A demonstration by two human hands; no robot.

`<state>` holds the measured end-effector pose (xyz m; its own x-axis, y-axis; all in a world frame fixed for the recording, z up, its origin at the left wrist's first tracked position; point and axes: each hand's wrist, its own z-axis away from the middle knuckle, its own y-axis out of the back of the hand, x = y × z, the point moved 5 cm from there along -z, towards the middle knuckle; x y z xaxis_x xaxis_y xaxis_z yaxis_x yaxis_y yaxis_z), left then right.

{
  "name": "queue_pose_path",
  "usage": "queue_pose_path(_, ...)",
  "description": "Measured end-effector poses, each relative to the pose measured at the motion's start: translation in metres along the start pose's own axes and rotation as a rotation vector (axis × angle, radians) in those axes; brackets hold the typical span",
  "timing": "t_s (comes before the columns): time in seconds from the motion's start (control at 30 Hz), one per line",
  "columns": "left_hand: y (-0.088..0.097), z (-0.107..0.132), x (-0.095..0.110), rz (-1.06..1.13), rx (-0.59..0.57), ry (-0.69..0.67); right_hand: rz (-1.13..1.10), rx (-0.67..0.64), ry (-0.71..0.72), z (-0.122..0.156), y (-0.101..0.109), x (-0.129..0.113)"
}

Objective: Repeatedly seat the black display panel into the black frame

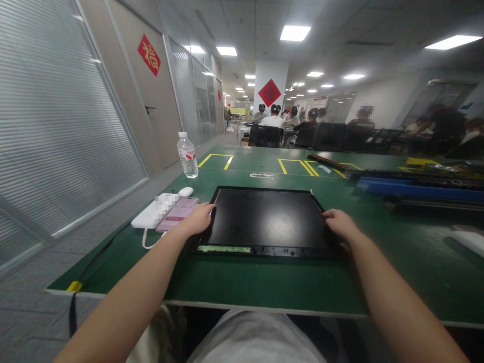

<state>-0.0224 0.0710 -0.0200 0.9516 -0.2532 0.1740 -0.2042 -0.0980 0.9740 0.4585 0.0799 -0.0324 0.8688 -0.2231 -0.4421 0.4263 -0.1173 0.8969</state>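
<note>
A black flat display panel (268,217) lies in front of me on the green table, its dark glossy face upward. Along its near edge runs a strip of green circuit board (224,249). My left hand (199,218) grips the panel's left edge, with the thumb on the rim. On the opposite side, my right hand (341,225) holds the right edge, thumb on top as well. The fingers under the panel are hidden. Close to my left hand lies a phone (177,214) with a lit pinkish screen.
A white power bank (145,217) with a cable and a white mouse (186,191) lie at the left. Behind them stands a water bottle (187,156). Long blue and black parts (401,189) are at the right of the green table (264,282). People sit farther back.
</note>
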Motion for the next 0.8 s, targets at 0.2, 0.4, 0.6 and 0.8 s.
queue_pose_path(0.2, 0.003, 0.002, 0.005, 0.018, -0.02, 0.027, 0.034, 0.002, 0.008, 0.0, 0.001, -0.003)
queue_pose_path(0.4, 0.013, 0.006, 0.005, 0.24, 0.03, 0.08, 0.015, -0.009, -0.002, 0.001, 0.002, -0.003)
queue_pose_path(0.6, 0.016, 0.009, -0.002, 0.658, 0.1, 0.252, -0.009, 0.002, -0.02, 0.001, 0.002, -0.002)
queue_pose_path(0.8, 0.018, 0.01, 0.0, 1.089, 0.143, 0.315, -0.016, -0.001, -0.047, 0.0, 0.002, 0.0)
